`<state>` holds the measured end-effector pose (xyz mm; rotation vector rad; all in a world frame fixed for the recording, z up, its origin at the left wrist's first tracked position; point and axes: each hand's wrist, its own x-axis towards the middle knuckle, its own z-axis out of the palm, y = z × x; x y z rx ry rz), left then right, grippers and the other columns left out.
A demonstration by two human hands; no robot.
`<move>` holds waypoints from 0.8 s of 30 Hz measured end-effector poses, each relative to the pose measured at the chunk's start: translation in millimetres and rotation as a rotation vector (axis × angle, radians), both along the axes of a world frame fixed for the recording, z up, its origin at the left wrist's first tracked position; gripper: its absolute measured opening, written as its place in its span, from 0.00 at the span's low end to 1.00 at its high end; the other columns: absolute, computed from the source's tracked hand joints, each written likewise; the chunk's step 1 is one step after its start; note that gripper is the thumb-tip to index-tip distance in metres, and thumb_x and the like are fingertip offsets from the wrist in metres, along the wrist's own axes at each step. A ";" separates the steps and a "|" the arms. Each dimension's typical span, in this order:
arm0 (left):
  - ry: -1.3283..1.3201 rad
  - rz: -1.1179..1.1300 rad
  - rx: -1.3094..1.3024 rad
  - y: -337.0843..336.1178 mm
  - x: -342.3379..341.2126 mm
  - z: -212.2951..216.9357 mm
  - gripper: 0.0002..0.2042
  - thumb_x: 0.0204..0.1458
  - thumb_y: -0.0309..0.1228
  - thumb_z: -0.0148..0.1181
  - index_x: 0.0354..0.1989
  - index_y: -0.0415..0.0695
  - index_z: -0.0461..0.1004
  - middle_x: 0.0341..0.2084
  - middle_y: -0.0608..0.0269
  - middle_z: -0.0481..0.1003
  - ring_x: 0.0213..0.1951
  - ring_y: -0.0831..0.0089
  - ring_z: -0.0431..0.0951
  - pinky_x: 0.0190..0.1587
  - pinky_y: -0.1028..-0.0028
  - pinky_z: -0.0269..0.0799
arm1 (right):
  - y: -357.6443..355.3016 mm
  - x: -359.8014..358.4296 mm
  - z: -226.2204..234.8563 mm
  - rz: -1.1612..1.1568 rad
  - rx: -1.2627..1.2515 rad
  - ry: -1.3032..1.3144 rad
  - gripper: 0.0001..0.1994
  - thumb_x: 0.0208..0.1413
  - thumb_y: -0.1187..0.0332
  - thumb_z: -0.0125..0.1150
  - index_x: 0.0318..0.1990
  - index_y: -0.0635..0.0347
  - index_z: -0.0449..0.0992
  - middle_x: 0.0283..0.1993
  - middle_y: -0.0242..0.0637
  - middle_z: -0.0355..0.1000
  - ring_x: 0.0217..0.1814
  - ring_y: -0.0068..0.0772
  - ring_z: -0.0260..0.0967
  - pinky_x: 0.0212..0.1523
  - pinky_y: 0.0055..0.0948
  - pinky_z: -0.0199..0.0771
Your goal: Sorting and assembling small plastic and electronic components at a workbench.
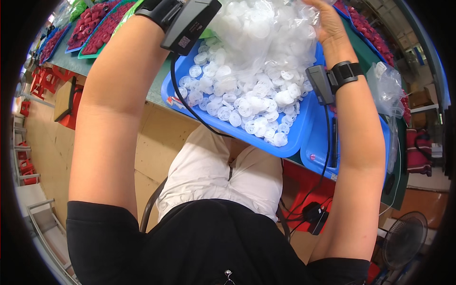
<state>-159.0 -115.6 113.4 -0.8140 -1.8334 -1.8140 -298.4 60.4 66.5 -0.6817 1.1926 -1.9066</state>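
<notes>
A clear plastic bag (266, 28) full of small translucent white discs hangs tilted over a blue tray (289, 148). Many loose discs (247, 104) lie heaped in the tray beneath the bag's lower part. At the upper right, my right hand (328, 23) is at the bag's side, its fingers bent against the film and partly cut off by the picture's edge. My left forearm reaches up to the bag's other side, but the left hand itself lies beyond the upper edge. Black devices are strapped on both wrists, the left device (190, 26) and the right device (327, 83), each trailing a cable.
Beside the disc tray stands a second blue tray (316, 156) holding a dark, thin object. Trays of dark red pieces (102, 28) line the far left, with more (370, 35) at far right. A crumpled clear bag (387, 90) lies right of my arm. A fan (404, 240) stands lower right.
</notes>
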 end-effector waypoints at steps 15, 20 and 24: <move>0.023 -0.032 0.082 -27.4 12.5 32.9 0.20 0.56 0.37 0.60 0.52 0.38 0.71 0.46 0.55 0.75 0.46 0.66 0.76 0.50 0.66 0.73 | 20.7 5.1 43.3 -0.023 -0.192 0.221 0.15 0.48 0.77 0.60 0.45 0.70 0.74 0.43 0.44 0.77 0.45 0.37 0.75 0.49 0.34 0.76; 0.029 -0.047 0.101 -32.1 15.1 44.2 0.19 0.56 0.37 0.60 0.52 0.38 0.71 0.46 0.55 0.75 0.46 0.66 0.76 0.50 0.67 0.74 | 19.3 12.9 38.4 -0.043 -0.171 0.242 0.14 0.50 0.77 0.59 0.46 0.68 0.74 0.42 0.42 0.77 0.44 0.36 0.76 0.47 0.34 0.77; 0.036 -0.066 0.117 -40.4 12.1 51.8 0.19 0.57 0.37 0.59 0.52 0.38 0.71 0.46 0.56 0.75 0.45 0.66 0.76 0.49 0.67 0.74 | 19.0 11.0 33.1 -0.092 -0.228 0.258 0.15 0.52 0.79 0.56 0.48 0.66 0.74 0.44 0.41 0.77 0.45 0.36 0.75 0.48 0.34 0.76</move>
